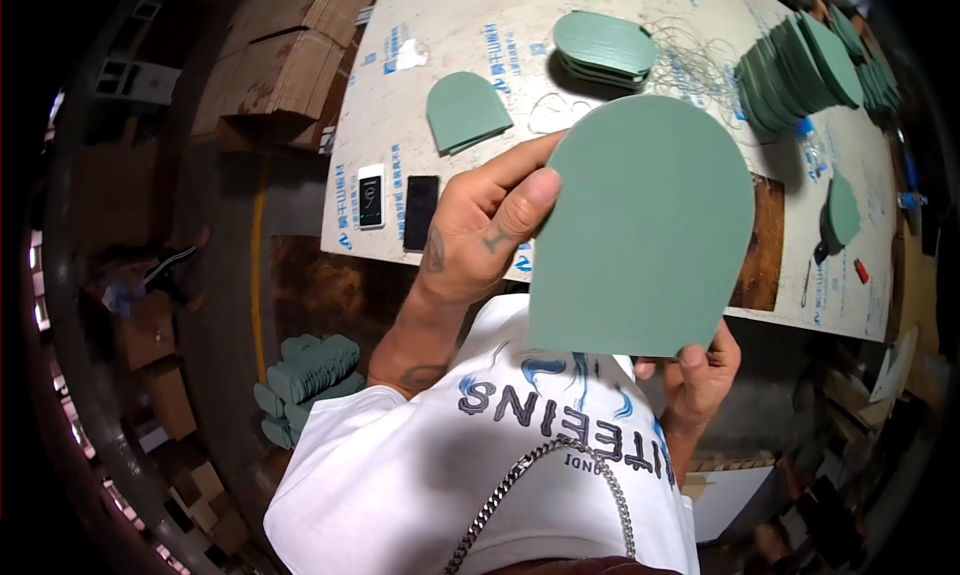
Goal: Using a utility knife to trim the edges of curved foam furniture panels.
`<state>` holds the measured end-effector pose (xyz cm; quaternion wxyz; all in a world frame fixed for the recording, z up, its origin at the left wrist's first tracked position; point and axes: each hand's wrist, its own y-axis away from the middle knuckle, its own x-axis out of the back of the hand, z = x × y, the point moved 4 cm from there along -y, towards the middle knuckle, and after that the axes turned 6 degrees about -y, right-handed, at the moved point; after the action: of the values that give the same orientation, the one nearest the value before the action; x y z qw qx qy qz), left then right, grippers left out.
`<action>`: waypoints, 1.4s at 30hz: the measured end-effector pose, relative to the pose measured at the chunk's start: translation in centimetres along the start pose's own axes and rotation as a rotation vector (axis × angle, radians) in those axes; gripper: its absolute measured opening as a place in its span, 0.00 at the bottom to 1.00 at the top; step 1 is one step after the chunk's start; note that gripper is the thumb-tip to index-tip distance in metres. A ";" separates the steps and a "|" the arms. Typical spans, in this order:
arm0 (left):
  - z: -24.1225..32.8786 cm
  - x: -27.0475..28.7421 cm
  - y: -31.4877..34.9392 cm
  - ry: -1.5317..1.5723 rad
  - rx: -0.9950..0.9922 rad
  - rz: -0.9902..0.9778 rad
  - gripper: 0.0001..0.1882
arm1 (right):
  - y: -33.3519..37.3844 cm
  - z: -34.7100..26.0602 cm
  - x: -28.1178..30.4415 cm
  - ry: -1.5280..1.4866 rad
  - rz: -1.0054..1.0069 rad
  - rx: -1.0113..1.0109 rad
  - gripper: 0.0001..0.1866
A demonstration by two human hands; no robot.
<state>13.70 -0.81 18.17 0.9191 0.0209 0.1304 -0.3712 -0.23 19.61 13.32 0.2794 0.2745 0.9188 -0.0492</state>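
Note:
A flat green panel [640, 235], rounded at its far end and straight at the near edge, is held up in front of my chest. My left hand [490, 220] grips its left side, the thumb lying on the face and the fingers passing behind. At the near right corner my right hand [700, 375] pinches the straight edge, some of its fingers hidden under the panel. Beyond on the table lie a smaller green arched piece [467, 113] and a stack of green oval pieces [603, 47].
The white table [400, 95] also bears a white phone-like device [371, 196], a black phone [421, 213], tangled thin wire [700, 60], a standing row of green panels [795, 70] and a red lighter-like object [862, 271]. Cardboard boxes [280, 75] stand left; green pieces [310, 380] are piled low.

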 end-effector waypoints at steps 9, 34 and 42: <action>-6.3 -5.5 -7.8 -0.479 0.093 -0.390 0.17 | -3.9 -3.0 6.8 0.376 0.099 -0.017 0.27; -24.5 -9.2 -10.0 -1.172 0.470 0.086 0.17 | -20.7 -4.5 54.7 -0.051 0.912 -0.052 0.26; -27.6 -0.1 -17.6 -1.248 0.388 0.282 0.25 | -13.2 5.0 33.9 1.356 0.336 -0.293 0.43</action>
<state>-4.72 -9.73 -7.41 0.8416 -0.0160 -0.4988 -0.2065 -28.34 23.45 -10.03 -0.3158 0.3421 0.8326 0.3000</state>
